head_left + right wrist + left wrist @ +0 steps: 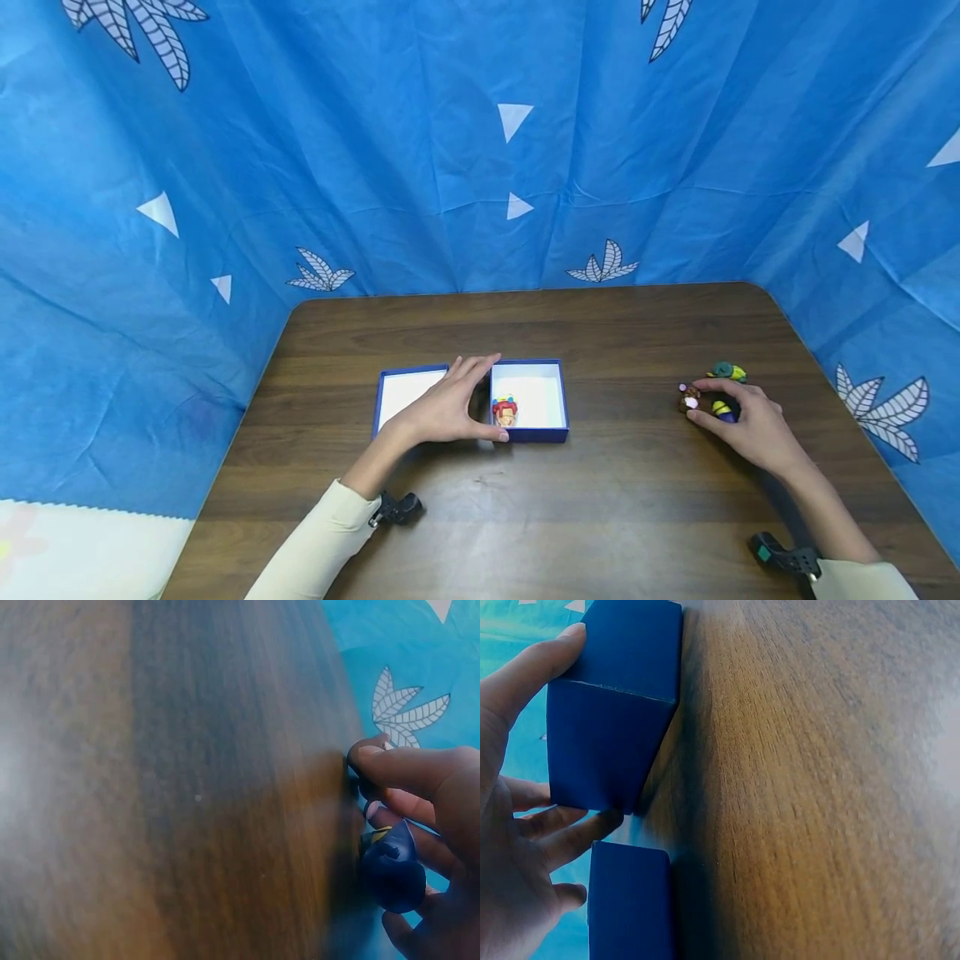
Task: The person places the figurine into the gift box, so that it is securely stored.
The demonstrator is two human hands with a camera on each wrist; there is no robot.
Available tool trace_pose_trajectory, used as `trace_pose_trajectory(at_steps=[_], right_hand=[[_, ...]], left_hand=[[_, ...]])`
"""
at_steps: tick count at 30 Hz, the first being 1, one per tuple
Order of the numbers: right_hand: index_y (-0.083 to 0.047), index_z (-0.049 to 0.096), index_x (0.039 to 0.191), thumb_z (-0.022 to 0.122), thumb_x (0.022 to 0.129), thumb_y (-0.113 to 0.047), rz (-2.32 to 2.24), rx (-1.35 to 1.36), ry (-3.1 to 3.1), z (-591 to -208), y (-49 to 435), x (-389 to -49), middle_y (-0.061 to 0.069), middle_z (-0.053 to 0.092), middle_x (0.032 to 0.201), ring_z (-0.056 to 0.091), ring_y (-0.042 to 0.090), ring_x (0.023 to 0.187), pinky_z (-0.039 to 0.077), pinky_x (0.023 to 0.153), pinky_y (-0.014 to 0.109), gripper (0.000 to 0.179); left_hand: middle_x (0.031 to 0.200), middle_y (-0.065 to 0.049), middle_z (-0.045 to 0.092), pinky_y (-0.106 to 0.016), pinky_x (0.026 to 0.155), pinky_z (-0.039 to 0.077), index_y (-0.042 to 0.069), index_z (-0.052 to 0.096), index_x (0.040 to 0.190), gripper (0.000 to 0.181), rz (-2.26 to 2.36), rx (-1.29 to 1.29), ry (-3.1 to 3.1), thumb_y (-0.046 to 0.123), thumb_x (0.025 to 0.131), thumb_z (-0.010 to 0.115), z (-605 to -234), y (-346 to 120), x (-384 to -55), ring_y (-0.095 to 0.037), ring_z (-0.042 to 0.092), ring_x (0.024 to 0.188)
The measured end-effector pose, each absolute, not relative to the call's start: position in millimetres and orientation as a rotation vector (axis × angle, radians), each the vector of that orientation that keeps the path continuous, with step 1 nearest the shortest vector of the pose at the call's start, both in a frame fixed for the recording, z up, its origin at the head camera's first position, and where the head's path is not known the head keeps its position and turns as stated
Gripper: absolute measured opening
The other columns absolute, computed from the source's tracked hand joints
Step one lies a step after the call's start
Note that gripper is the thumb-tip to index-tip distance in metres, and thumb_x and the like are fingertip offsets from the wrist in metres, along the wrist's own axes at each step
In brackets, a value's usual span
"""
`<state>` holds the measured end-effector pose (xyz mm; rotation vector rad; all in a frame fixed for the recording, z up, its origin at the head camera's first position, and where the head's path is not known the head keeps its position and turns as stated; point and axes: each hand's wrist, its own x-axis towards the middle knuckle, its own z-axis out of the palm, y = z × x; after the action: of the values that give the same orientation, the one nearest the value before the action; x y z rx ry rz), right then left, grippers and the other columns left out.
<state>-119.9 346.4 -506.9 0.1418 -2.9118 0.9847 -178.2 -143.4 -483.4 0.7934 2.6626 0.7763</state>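
Note:
A blue box (546, 435) with a white inside stands open at the table's middle, a red toy figure (506, 411) lying in it at the left. My left hand (444, 408) holds the box by its left end, thumb on the front wall and fingers toward the back. On the right, thumb and forefinger of my right hand (753, 421) pinch a small brown toy figure (688, 397). Close by that hand are a yellow-and-blue toy figure (723, 411) and a green-and-yellow toy figure (726, 372). The right wrist view shows the blue figure (394, 871) beside my fingers.
The box's blue-edged lid (401, 392), white inside up, lies left of the box, partly behind my left hand. Everything rests on a dark wooden table (600, 517). Blue patterned cloth (450, 167) hangs around its back and sides.

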Motion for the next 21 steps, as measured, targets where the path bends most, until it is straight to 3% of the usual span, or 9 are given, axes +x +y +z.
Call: trace_pose_trajectory(at_steps=[5, 21], right_hand=[[-0.004, 0.068, 0.134, 0.085, 0.095, -0.032, 0.982, 0.151, -2.923, -505.5, 344.7, -120.6, 0.03, 0.068, 0.133, 0.052, 0.056, 0.127, 0.042, 0.094, 0.074, 0.05], [-0.005, 0.069, 0.119, 0.09, 0.086, -0.017, 0.959, 0.214, -2.866, -510.0, 344.7, -123.1, 0.022, 0.072, 0.12, 0.057, 0.045, 0.117, 0.041, 0.093, 0.066, 0.042]], left_hand=[[0.176, -0.004, 0.032, -0.072, 0.128, 0.028, 0.031, 0.017, 0.174, 0.127, 0.776, 0.772, 2.657, 0.077, 0.077, 0.083, -484.2, -144.3, -177.7, -0.046, 0.018, 0.168], [0.175, -0.003, 0.033, -0.07, 0.128, 0.031, 0.03, 0.017, 0.174, 0.127, 0.772, 0.787, 2.682, 0.077, 0.076, 0.084, -485.2, -143.8, -176.5, -0.045, 0.02, 0.167]])
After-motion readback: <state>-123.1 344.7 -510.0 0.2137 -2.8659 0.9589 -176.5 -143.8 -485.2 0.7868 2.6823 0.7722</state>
